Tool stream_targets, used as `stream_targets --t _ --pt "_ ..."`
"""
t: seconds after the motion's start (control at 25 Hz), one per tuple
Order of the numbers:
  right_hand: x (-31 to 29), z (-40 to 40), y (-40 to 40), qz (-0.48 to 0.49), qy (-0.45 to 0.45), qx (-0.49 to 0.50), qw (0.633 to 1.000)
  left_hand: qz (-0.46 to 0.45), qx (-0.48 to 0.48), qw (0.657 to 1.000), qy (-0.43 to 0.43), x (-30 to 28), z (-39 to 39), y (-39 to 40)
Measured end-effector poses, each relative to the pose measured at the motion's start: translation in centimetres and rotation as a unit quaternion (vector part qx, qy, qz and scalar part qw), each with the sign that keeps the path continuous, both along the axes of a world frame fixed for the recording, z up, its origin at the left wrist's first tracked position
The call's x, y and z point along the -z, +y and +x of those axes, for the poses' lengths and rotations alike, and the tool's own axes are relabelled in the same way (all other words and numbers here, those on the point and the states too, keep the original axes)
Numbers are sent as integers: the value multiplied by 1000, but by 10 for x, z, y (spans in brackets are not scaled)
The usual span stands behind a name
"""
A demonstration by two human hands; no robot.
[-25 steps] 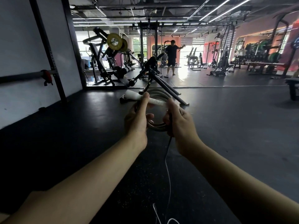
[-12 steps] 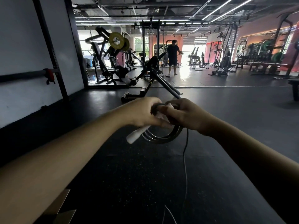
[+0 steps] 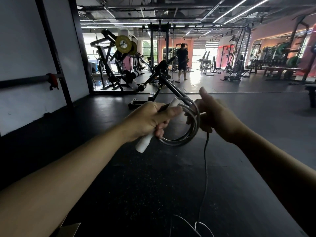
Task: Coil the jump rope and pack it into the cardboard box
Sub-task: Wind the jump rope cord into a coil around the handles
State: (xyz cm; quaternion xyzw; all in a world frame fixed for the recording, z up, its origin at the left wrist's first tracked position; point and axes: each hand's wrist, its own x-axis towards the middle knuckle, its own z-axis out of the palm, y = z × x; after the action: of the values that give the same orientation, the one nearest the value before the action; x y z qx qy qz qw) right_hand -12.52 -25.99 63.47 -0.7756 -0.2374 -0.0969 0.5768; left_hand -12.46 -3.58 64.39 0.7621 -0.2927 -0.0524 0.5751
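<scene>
While left hand (image 3: 150, 119) fingers clench white handle (image 3: 143, 144), right hand (image 3: 212, 115) fingers pinch rope coil (image 3: 191, 134).

A clear jump rope (image 3: 193, 130), partly coiled, its white handle (image 3: 145, 141) tilted, loose tail trailing to the floor (image 3: 153, 185).

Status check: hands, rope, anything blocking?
Left hand shut on white handle and coil. Right hand pinching rope, thumb up. Loose tail trailing to floor. Nothing blocking.
</scene>
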Motion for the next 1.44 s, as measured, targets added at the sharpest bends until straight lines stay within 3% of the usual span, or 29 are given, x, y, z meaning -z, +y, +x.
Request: stream_targets --t 0.12,0.28,0.36,0.44,0.56,0.64,0.92,1.0,1.08,1.16,1.24,1.32,1.44 --pt "7 3 -5 68 11 37 997 -175 15 984 32 6 -7 -15" --pt "34 0 15 95 51 -10 994 -414 -70 902 99 5 -11 -37" --pt "46 -10 38 140 85 -57 985 -476 -149 860 113 7 -9 -48" --pt "52 -25 64 191 84 -72 975 -473 -229 843 116 14 -12 -58" --pt "52 -33 87 320 81 -27 944 -445 -263 848 114 24 -12 -63" --pt "49 -29 86 326 78 23 942 -412 -264 867 88 29 -6 -57" --pt "26 -7 47 60 61 89 992 -304 -193 930 79 49 13 5" --pt "17 -3 35 -64 36 99 992 -240 -189 952 13 37 18 30" --pt "7 0 28 -200 -13 103 974 -44 -162 979 -115 16 15 44" --pt "-4 3 30 -289 -49 91 952 184 -113 952 -216 -1 10 37" --pt "-13 6 35 -349 -80 83 930 307 -87 914 -249 -11 5 19" --pt "-20 6 35 -378 -95 91 916 322 -80 915 -230 -13 7 2" --pt "-19 4 33 -381 -102 66 917 268 -74 947 -164 -11 15 -1"
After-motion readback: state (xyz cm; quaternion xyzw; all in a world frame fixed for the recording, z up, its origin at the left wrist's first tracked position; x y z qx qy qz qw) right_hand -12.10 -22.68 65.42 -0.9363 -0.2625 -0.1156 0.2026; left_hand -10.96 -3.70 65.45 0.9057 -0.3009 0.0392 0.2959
